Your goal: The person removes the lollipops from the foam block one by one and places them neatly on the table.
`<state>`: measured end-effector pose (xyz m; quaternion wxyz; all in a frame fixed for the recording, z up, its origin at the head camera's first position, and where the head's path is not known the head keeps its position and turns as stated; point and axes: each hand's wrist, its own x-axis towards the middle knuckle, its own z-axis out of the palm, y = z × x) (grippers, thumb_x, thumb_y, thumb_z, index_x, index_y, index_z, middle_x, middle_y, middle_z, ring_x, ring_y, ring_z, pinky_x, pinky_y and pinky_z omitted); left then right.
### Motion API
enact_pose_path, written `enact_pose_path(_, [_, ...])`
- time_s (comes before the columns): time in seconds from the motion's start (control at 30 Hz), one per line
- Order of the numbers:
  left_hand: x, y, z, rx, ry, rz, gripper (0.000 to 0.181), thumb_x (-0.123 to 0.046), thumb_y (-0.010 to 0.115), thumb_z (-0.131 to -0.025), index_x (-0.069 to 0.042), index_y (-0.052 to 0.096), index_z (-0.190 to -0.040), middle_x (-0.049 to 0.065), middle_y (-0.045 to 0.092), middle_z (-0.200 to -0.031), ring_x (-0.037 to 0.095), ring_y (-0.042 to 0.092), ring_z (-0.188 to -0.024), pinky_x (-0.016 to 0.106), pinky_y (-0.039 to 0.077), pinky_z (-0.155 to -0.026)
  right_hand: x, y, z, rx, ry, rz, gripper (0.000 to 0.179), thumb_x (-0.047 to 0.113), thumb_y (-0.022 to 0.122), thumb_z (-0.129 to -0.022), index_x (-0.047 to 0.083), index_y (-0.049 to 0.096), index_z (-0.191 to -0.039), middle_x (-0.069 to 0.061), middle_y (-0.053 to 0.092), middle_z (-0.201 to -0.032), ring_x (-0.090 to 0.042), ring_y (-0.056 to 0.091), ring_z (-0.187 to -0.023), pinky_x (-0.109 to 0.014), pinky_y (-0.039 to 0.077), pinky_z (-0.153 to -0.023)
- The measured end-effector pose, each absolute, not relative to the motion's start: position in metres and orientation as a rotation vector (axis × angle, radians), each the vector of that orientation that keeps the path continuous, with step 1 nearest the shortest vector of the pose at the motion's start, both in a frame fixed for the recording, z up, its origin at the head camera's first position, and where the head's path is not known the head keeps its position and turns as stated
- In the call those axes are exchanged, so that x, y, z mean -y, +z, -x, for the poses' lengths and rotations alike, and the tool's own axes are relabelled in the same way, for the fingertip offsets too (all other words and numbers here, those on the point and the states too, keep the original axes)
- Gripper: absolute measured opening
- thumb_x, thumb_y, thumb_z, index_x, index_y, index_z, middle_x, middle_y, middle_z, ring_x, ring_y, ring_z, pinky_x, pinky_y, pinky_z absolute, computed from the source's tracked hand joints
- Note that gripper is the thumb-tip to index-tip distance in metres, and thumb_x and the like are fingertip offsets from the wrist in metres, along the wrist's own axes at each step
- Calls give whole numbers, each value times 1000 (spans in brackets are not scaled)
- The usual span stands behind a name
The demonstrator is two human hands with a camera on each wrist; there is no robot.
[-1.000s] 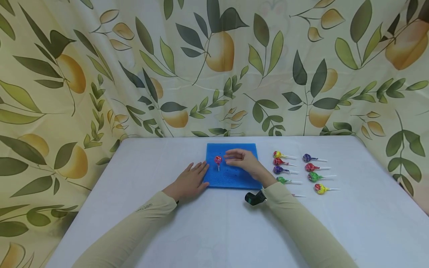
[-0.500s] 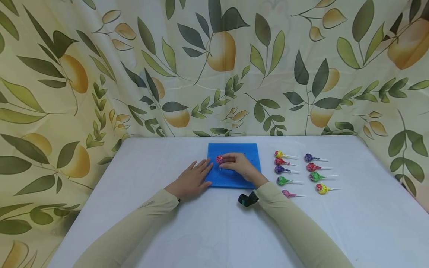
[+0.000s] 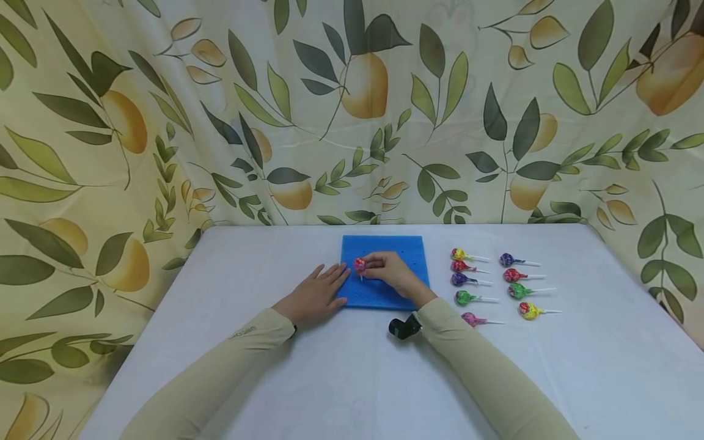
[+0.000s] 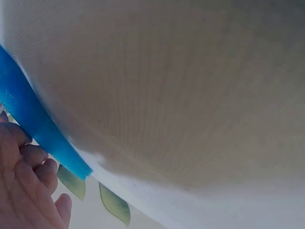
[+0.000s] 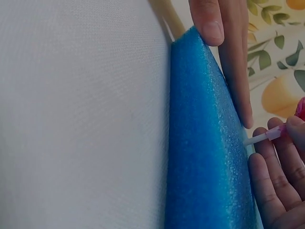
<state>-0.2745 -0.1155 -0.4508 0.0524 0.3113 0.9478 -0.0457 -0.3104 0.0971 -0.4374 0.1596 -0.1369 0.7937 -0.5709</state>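
A pink-and-red wrapped lollipop stands upright with its white stick in a blue foam block. My right hand pinches the candy end between thumb and fingers. In the right wrist view the lollipop's stick meets the foam's top face, and the lower fingers lie close to that surface. My left hand rests flat at the foam's left edge, its fingertips on the block and fingers straight. In the left wrist view the left hand shows beside the foam's side.
Several wrapped lollipops lie in two columns on the white table to the right, among them a purple lollipop, a green lollipop and a pink lollipop. A black wrist camera hangs by the right sleeve. A patterned curtain stands behind.
My right hand has moved left and taken hold of the lollipop, which stood alone in the foam a second ago. The left hand keeps its place on the foam's edge.
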Motion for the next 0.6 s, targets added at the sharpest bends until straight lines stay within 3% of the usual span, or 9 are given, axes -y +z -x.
enact_pose_path(0.6, [115, -447, 272, -2888, -106, -982, 66, -47, 34, -99, -7, 21, -150, 9, 19, -158, 23, 19, -146, 40, 17, -120, -92, -432, 312, -2231, -1750, 407, 28, 5, 58, -92, -5, 60, -118, -22, 66, -114, -19, 68, -97, -33, 55, -87])
